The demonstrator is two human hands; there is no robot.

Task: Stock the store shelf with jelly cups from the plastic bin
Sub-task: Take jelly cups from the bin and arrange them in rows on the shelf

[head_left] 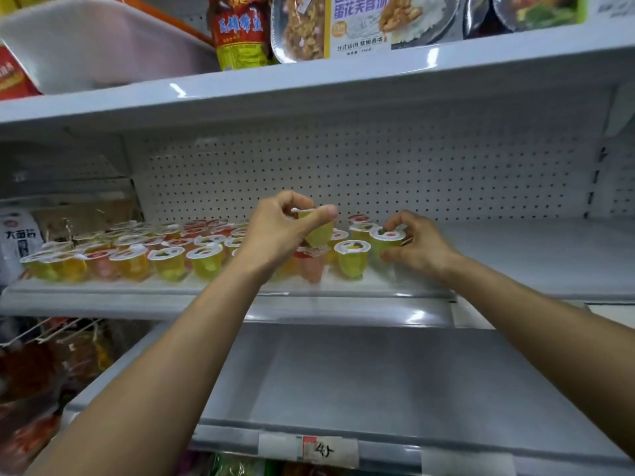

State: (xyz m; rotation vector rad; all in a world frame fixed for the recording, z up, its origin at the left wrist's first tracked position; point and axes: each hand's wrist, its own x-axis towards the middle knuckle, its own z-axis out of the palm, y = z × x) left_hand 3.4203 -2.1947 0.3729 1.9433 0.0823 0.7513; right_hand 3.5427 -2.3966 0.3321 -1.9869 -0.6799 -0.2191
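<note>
— Where do we stand with the jelly cups?

— Most of them already sit upright in rows on the left and middle of the middle shelf [498, 255], foil lids up, yellow, orange and pink mixed together [144, 255]. Our left hand [281, 231] has a yellow-green jelly cup [319, 231] pinched at the rim between thumb and fingertips, raised above the row. We judge the rim hold is chosen so the cup can go down into a tight gap without the fingers knocking its neighbours.

— And the right hand?

— Our right hand [415, 245] is curled around the green cup [390, 242] at the right end of the block, fingers half closed on its side and lid. That cup seems to rest on the shelf; whether we grip it firmly or only nudge it into line, we cannot tell.

— Why build from the left?

— Probably to keep the block packed against what is already there; the shelf to the right is bare, so new cups extend the rows that way.

— The plastic bin?

— A white bin [103, 46] sits tilted on the upper shelf [343, 77] at the left, beside packaged foods. We cannot see into it.

— Risk?

— Light, narrow-based cups tip easily; a careless touch could topple several.
</note>
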